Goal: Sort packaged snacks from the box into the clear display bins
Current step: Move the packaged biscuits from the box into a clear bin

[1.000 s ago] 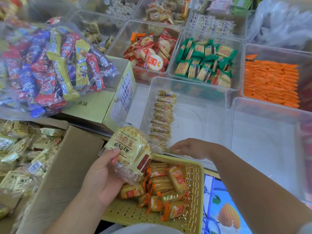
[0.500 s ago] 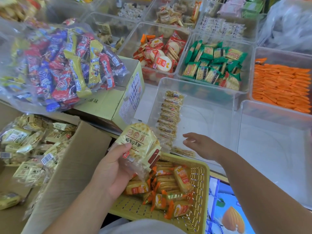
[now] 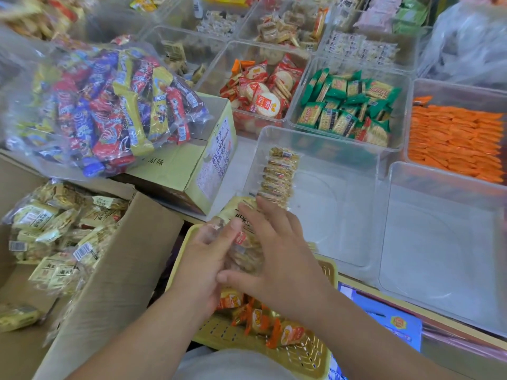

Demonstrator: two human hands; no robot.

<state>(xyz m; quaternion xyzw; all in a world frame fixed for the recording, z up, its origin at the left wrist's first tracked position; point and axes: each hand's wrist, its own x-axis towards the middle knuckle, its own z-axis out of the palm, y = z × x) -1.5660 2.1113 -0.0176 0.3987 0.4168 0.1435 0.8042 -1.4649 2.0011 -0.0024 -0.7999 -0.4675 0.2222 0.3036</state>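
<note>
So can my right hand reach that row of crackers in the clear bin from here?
Probably yes. The clear bin is open-topped, the row of crackers lies just beyond the right hand, and nothing stands between them. That hand rests on the packet the left hand holds, so it would lift off first.

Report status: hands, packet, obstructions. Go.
Left hand grips packet. Right hand flat on it, fingers straight. Packet over basket, not yet in bin. Nothing blocks bin.

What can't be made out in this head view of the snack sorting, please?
Head view only:
- cracker packet: mostly covered by left hand and right hand; count held unclear.
- cardboard box: cut off by the left edge.
- yellow basket: contents partly under the hands.
- far bins: labels blurred, too small.
</note>
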